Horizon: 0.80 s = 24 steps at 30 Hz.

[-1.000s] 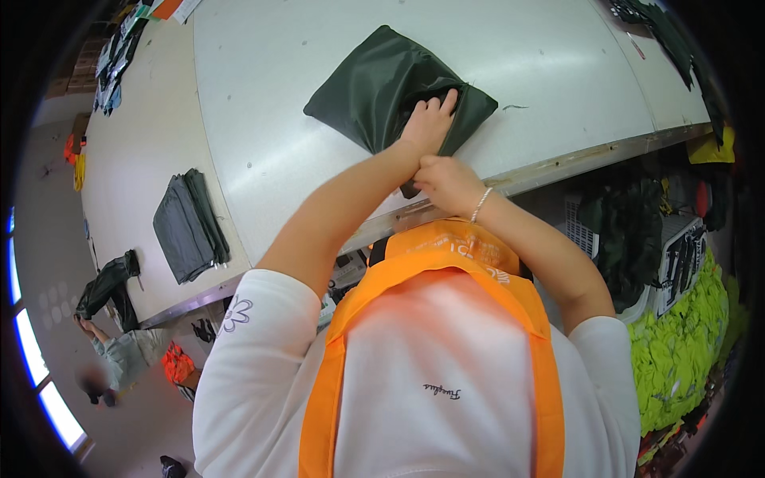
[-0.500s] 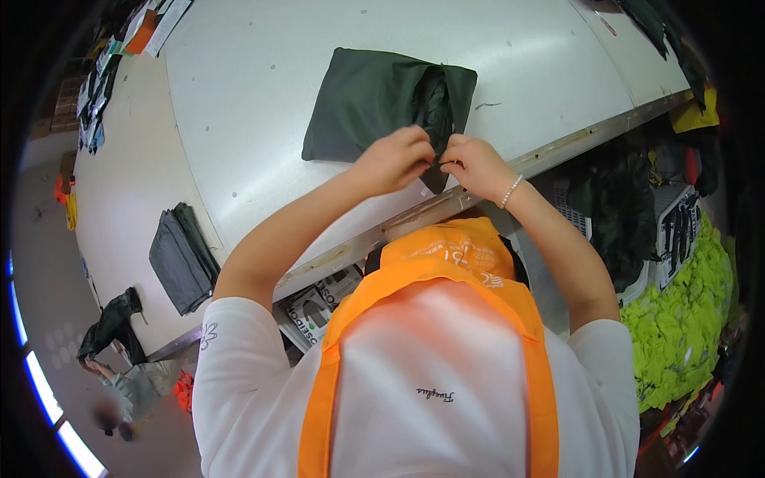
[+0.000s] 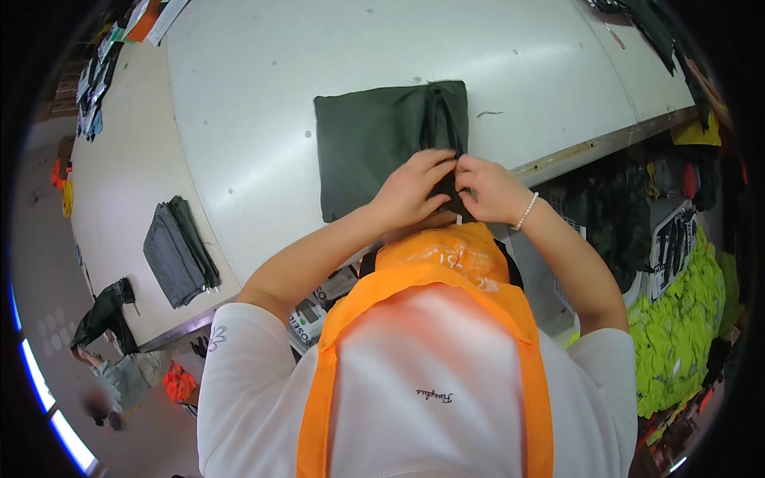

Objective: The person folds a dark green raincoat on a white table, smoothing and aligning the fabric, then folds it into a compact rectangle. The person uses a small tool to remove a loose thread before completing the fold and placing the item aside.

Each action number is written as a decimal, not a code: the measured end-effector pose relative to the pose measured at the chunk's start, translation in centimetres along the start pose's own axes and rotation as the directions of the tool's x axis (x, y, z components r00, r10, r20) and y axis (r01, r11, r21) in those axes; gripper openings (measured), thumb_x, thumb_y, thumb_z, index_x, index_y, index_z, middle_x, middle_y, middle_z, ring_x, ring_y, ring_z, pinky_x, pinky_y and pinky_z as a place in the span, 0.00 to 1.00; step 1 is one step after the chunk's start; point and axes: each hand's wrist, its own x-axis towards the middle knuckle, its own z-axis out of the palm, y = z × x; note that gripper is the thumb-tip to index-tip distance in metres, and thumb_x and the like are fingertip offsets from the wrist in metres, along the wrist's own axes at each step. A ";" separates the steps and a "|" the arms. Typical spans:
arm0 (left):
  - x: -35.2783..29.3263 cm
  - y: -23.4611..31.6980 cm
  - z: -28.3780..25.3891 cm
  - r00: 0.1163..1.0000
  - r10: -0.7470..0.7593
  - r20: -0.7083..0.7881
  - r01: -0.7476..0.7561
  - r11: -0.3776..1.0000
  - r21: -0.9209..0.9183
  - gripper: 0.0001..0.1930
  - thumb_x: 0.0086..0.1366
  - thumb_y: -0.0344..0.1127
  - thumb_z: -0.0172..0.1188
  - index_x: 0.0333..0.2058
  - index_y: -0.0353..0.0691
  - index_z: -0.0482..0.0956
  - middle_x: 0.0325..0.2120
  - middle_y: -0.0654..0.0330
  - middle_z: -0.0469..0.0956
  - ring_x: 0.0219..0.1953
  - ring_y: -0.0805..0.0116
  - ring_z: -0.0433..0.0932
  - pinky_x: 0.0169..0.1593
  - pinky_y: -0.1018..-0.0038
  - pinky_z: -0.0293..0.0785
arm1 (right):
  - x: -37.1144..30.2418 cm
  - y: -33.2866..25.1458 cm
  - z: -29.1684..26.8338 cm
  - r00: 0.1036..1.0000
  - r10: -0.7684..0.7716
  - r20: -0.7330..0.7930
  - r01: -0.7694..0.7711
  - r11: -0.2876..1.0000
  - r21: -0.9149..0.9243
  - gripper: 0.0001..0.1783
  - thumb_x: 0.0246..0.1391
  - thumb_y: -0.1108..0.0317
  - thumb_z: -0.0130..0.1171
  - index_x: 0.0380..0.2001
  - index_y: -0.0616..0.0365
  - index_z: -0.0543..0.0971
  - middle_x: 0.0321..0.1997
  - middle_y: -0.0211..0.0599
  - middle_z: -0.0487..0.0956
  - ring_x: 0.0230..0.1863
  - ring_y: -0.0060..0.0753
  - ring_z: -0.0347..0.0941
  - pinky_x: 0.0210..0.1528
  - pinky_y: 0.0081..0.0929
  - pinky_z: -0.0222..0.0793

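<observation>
A dark green cloth pouch or folded garment (image 3: 366,143) lies flat on the white table, close to its near edge. An opening or fold with gathered cloth runs down its right part. My left hand (image 3: 409,190) rests over the lower end of this fold, fingers bent and pinching the cloth. Right beside it, my right hand (image 3: 488,190), with a beaded bracelet at the wrist, is closed on the cloth's lower right edge. The fingertips of both hands almost meet, and they hide what exactly is pinched between them.
Folded dark trousers (image 3: 177,253) lie on the table (image 3: 239,95) to the left. A co-worker (image 3: 131,382) handles dark cloth at the far left. Below the table's right edge are baskets (image 3: 672,239) and a heap of bright yellow-green garments (image 3: 677,327).
The green cloth piece has come nearer to me and turned straighter on the table. Both hands moved down with it, and its opening looks narrower now.
</observation>
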 end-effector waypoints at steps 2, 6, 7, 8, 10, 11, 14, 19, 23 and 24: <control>1.1 -0.3 1.0 0.994 0.095 -0.044 -0.086 0.980 0.177 0.23 0.56 0.32 0.59 0.51 0.37 0.69 0.55 0.47 0.65 0.61 0.47 0.59 0.63 0.63 0.58 | 0.1 0.3 -0.1 0.999 -0.025 0.044 0.026 1.000 -0.015 0.02 0.42 0.76 0.54 0.23 0.62 0.75 0.36 0.41 0.71 0.37 0.45 0.71 0.38 0.35 0.70; 2.2 -2.9 1.9 0.992 0.043 0.115 -0.064 0.979 0.191 0.22 0.56 0.36 0.59 0.49 0.34 0.70 0.55 0.48 0.65 0.62 0.51 0.58 0.64 0.58 0.54 | 0.2 0.6 -0.4 0.986 -0.050 0.157 0.068 0.992 -0.108 0.02 0.43 0.77 0.54 0.23 0.63 0.75 0.36 0.39 0.70 0.39 0.43 0.70 0.40 0.34 0.69; 2.4 -2.8 2.5 0.996 -0.008 0.090 -0.012 0.974 0.227 0.22 0.55 0.35 0.59 0.48 0.35 0.71 0.54 0.49 0.67 0.64 0.53 0.56 0.64 0.53 0.51 | 0.3 0.6 -0.2 0.981 -0.038 0.191 0.064 0.989 -0.132 0.02 0.43 0.77 0.54 0.23 0.62 0.76 0.36 0.39 0.70 0.40 0.42 0.70 0.40 0.34 0.69; 2.9 -2.6 3.1 0.991 -0.050 0.125 0.001 0.931 0.364 0.22 0.54 0.35 0.60 0.47 0.36 0.71 0.54 0.50 0.67 0.64 0.54 0.56 0.64 0.52 0.50 | 0.3 0.6 -0.1 0.974 -0.021 0.224 0.058 0.986 -0.158 0.02 0.43 0.76 0.53 0.22 0.61 0.76 0.36 0.39 0.69 0.40 0.41 0.70 0.41 0.34 0.69; 3.5 -2.6 4.5 0.974 -0.145 0.172 0.009 0.788 0.615 0.22 0.51 0.34 0.61 0.46 0.37 0.72 0.53 0.52 0.68 0.64 0.55 0.55 0.65 0.49 0.47 | 0.0 0.9 1.3 0.987 -0.009 0.159 0.037 0.984 -0.173 0.03 0.44 0.74 0.55 0.21 0.61 0.76 0.36 0.39 0.69 0.39 0.42 0.70 0.41 0.34 0.69; 3.8 -2.5 5.0 0.987 -0.117 0.114 0.025 0.797 0.603 0.22 0.48 0.33 0.62 0.44 0.38 0.74 0.53 0.53 0.68 0.64 0.55 0.55 0.65 0.46 0.45 | -0.2 1.0 1.4 0.992 -0.001 0.129 0.025 0.982 -0.187 0.04 0.45 0.73 0.55 0.21 0.61 0.76 0.35 0.39 0.69 0.39 0.42 0.70 0.40 0.34 0.69; 3.6 -3.4 3.7 0.999 -0.041 0.002 0.040 0.980 0.193 0.22 0.47 0.32 0.62 0.45 0.38 0.75 0.53 0.53 0.69 0.63 0.54 0.57 0.64 0.47 0.47 | -0.6 0.3 1.3 0.991 0.124 -0.058 -0.126 0.991 -0.044 0.08 0.47 0.69 0.57 0.21 0.62 0.75 0.35 0.39 0.69 0.37 0.42 0.70 0.39 0.34 0.69; 4.0 -1.8 -1.2 0.946 -0.003 -0.324 0.150 0.890 0.430 0.26 0.55 0.35 0.61 0.53 0.37 0.69 0.59 0.53 0.63 0.64 0.55 0.58 0.64 0.58 0.52 | -0.4 -0.4 4.7 0.821 0.322 -0.471 -0.391 0.919 -0.054 0.25 0.47 0.72 0.56 0.50 0.58 0.65 0.47 0.47 0.67 0.43 0.53 0.70 0.42 0.43 0.69; 5.3 -5.4 0.1 0.960 0.005 -0.278 0.204 0.669 0.715 0.30 0.59 0.44 0.56 0.55 0.31 0.65 0.59 0.49 0.63 0.63 0.56 0.57 0.65 0.61 0.51 | 0.0 -0.1 5.2 0.730 0.509 -0.456 -0.523 0.846 0.107 0.23 0.42 0.75 0.52 0.46 0.60 0.69 0.42 0.49 0.71 0.44 0.54 0.70 0.43 0.43 0.69; 6.4 -5.8 0.3 0.966 0.020 -0.257 0.181 0.659 0.730 0.30 0.60 0.46 0.55 0.55 0.29 0.64 0.59 0.48 0.62 0.63 0.55 0.57 0.65 0.61 0.50 | 0.0 0.4 4.6 0.749 0.500 -0.434 -0.505 0.856 0.114 0.21 0.42 0.75 0.52 0.44 0.60 0.70 0.41 0.48 0.72 0.44 0.53 0.70 0.43 0.43 0.69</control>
